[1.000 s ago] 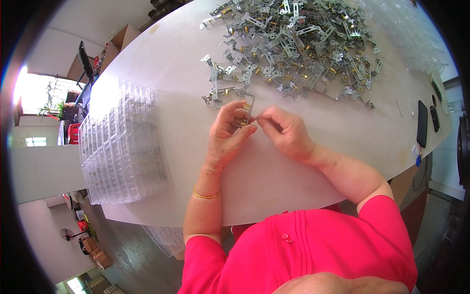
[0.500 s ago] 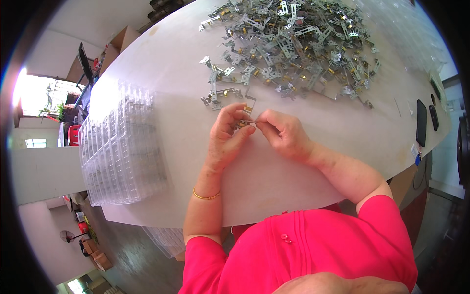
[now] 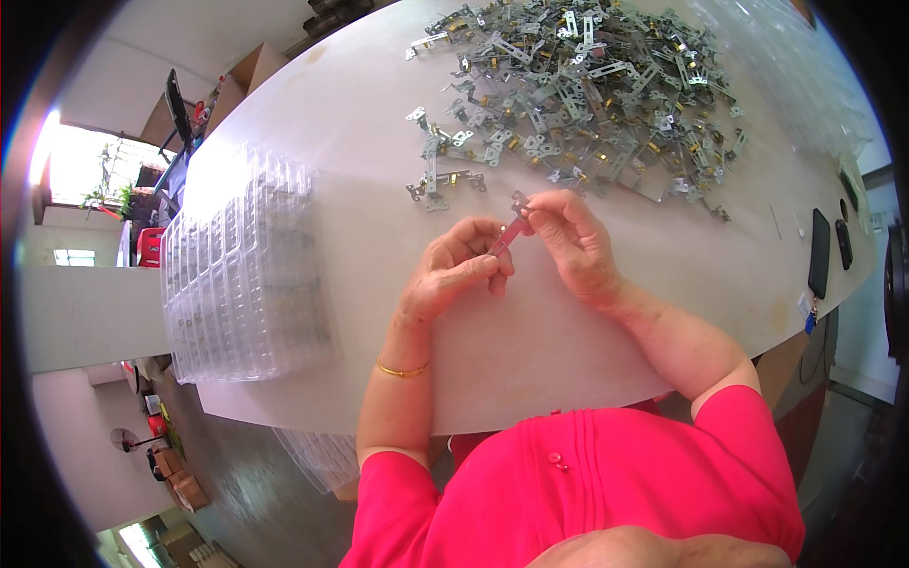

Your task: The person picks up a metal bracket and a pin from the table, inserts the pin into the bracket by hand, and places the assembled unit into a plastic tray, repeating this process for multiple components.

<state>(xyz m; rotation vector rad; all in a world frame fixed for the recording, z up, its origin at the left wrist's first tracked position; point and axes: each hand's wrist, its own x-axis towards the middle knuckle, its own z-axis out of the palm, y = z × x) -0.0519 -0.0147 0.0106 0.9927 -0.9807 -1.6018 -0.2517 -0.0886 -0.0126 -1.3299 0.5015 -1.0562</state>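
Note:
Between my two hands is a slim metal bracket (image 3: 508, 239), tilted, its far end up toward the right. My left hand (image 3: 453, 265) pinches its lower end between thumb and fingers. At the upper end, the fingertips of my right hand (image 3: 576, 251) are closed on the same bracket. Just beyond my left hand lie a few loose metal brackets (image 3: 440, 175) with brass-coloured bits. Farther off spreads a big heap of similar metal brackets (image 3: 587, 104).
A stack of clear plastic blister trays (image 3: 241, 284) stands at the table's left. More clear plastic (image 3: 786, 66) lies far right. Near the right edge are a black phone (image 3: 818, 254) and a small black object (image 3: 844, 244). Below the front edge, another clear tray (image 3: 317, 459) shows.
The hands were close together over the bracket. Now my right hand has moved up and right, and the bracket stretches between both hands at a slant. The view has shifted slightly.

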